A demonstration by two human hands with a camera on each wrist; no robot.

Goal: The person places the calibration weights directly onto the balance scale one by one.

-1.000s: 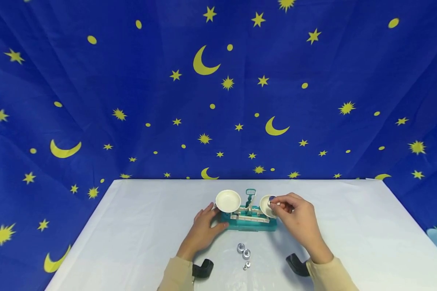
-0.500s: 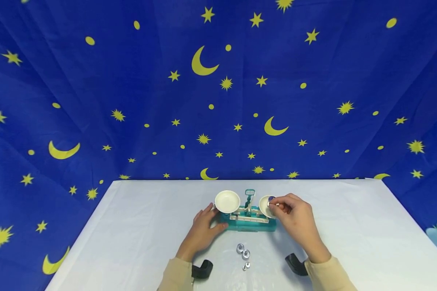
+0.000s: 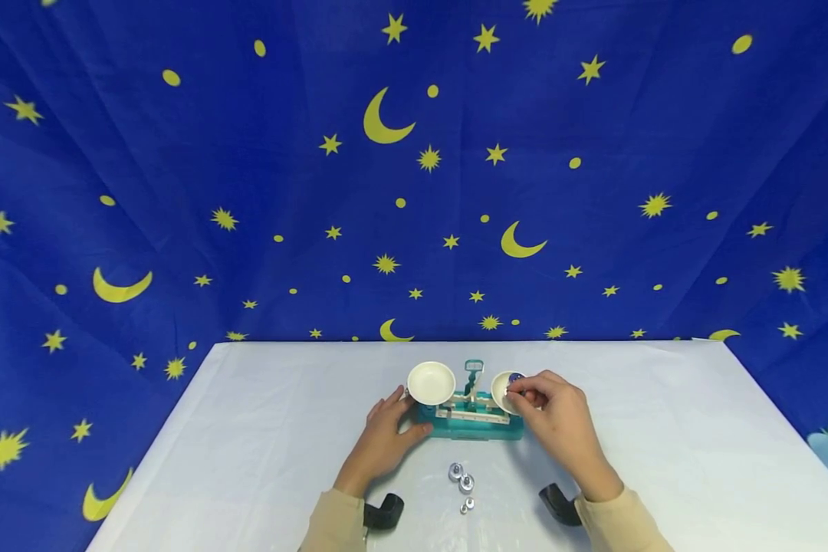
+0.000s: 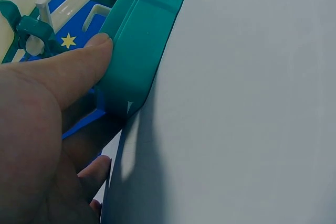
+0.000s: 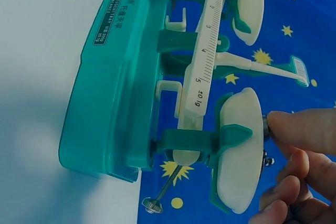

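A green tray balance (image 3: 469,428) with two white pans stands on the table. My left hand (image 3: 384,441) holds the left end of its base, thumb on the front, as the left wrist view shows. My right hand (image 3: 559,414) is at the right pan (image 3: 500,399). Its thumb and fingertips pinch a small metal weight (image 5: 266,127) at the pan, partly hidden by the thumb. Another weight, with a shiny knob (image 5: 269,161), sits beside it in that pan. The left pan (image 3: 431,382) holds nothing. Several silver weights (image 3: 465,483) stand on the table before the balance.
The balance's white scale beam (image 5: 205,56) runs between the pans, and a pointer with a green frame (image 3: 474,366) rises behind. Black wrist mounts (image 3: 385,511) sit at both forearms. A blue star-patterned cloth (image 3: 414,192) hangs behind the white table (image 3: 283,399).
My right hand has shifted slightly left and down over the right pan, uncovering more of the weight lying there. My left hand stays on the base.
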